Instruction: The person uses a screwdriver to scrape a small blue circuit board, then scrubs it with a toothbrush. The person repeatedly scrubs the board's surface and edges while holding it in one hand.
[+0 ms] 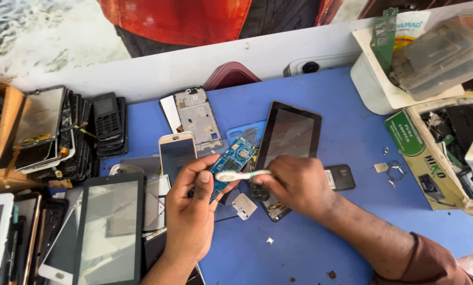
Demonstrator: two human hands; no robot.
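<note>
while the left hand [191, 211] pinches a narrow blue printed circuit board [230, 161] between thumb and curled fingers [190, 170], the right hand [295, 186] closes its fingers round a small white brush [242, 175], whose head lies across the board's lower half. board and brush are held just above the blue work surface [347, 132], near its middle; the board's lower end is hidden behind the left thumb, and the brush handle vanishes inside the right fist. beneath the right hand lies a dark tablet with a glossy black screen [289, 132], its lower part covered by the knuckles. a gold-edged smartphone [177, 153] rests just beside the left fingers. stacked black phone screens [62, 137] at far left are cut off by the frame edge. contents of the open cardboard box [432, 158] at right are too cluttered to tell apart.
</note>
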